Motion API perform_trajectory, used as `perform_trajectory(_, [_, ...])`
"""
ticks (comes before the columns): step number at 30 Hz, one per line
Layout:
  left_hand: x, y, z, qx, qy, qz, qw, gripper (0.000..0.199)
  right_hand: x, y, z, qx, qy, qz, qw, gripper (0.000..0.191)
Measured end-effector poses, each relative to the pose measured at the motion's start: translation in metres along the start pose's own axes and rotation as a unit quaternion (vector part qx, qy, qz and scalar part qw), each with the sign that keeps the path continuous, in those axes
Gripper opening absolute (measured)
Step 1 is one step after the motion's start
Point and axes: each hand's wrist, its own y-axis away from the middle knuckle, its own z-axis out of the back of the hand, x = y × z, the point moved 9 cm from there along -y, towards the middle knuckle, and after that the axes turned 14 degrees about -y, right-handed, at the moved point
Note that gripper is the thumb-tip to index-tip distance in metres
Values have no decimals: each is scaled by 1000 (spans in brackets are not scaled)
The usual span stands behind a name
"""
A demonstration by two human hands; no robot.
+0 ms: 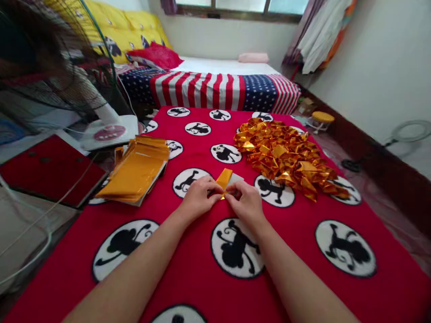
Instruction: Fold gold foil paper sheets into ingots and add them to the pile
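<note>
Between my hands is a small gold foil paper (224, 177), partly folded, with a pale grey side showing at its right. My left hand (201, 194) pinches its near left edge. The thumb and fingers of my right hand (245, 200) press on the near right part, close to the left fingertips. To the left lies a stack of flat gold sheets (134, 170). A large heap of folded gold foil pieces (283, 152) rests to the right, beyond my right hand.
A red cloth with black monkey figures in white circles (202, 251) covers the table. An electric fan (109, 130) and a dark red board (50, 168) are at the left. Beyond stands a bed (215, 89); a yellow stool (322, 117) is at the right.
</note>
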Motion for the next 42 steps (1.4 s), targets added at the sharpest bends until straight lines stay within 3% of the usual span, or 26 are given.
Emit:
perform_trajectory(15, [1,-2,0,-8,-9,13,1000,11,-4,1,2,-8,-22,2,1000,14])
perform_trajectory(24, [0,-2,0,-23,-2,18,1000,12,0,1,2,-13,-2,-3,1000,6])
perform_trajectory(33, [3,1,3,-53,9,38,998,8,2,0,1,2,24,9,1000,10])
perform_trajectory(42, [-2,3,1,-43,-3,42,998,10,4,-1,1,4,26,9,1000,11])
